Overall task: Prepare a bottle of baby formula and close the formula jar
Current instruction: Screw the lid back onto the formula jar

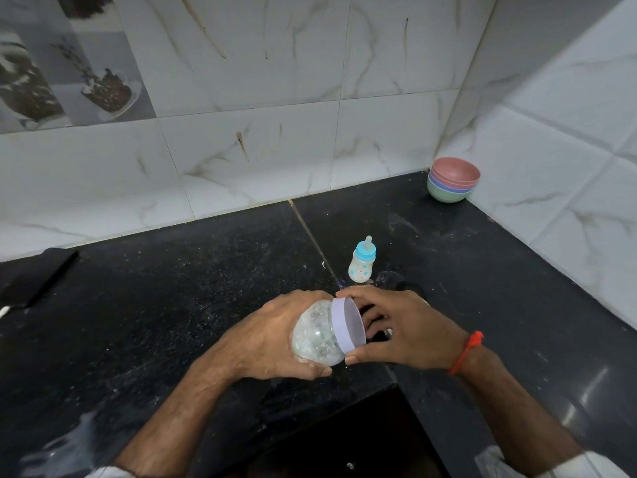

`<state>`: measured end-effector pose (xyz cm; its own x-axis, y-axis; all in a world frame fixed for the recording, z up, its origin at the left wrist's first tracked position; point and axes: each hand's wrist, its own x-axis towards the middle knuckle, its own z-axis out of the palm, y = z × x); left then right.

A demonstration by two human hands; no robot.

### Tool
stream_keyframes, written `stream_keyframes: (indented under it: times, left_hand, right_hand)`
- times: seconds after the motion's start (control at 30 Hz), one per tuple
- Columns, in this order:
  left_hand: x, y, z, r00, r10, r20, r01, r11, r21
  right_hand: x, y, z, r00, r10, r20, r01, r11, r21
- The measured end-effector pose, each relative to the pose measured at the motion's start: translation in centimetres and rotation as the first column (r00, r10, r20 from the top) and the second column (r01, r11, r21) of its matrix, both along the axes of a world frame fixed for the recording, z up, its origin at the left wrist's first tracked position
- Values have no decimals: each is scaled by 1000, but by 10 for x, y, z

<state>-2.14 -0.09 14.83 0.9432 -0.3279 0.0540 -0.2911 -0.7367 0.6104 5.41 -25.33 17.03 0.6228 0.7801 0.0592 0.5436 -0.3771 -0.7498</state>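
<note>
The clear rounded plastic formula jar (pixel 315 334) was held tilted above the black tabletop (pixel 172 288), left hand (pixel 272 339) curled around its body, right hand (pixel 403 326) fingers pinching the white lid (pixel 344 326). Seat threads squarely before turning. The blue-capped baby bottle (pixel 362 262) stood upright just beyond.

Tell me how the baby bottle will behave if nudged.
The bottle stands upright, narrow and tall, so it probably tips easily. It looks small, plastic and milk-filled: likely light, not fragile. Once down, its round body would probably roll on the smooth counter.
</note>
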Motion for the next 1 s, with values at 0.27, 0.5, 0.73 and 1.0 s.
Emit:
stream_keyframes:
  times: [0.27,0.5,0.73,1.0]
  left_hand:
    - [1,-2,0,999,13,30,-15,998,57]
    - [6,1,10,999,13,31,-12,999,-39]
    - [2,2,4,1000,25,16,-23,995,-93]
    - [2,-1,8,999,17,32,-16,999,-45]
  right_hand:
    - [-4,6,-1,987,-151,-61,150,989,-6]
    - [1,0,15,1000,29,5,-29,999,31]
    - [5,-6,18,998,56,-9,-56,998,11]
    - [3,-2,16,997,69,-17,-69,997,-37]
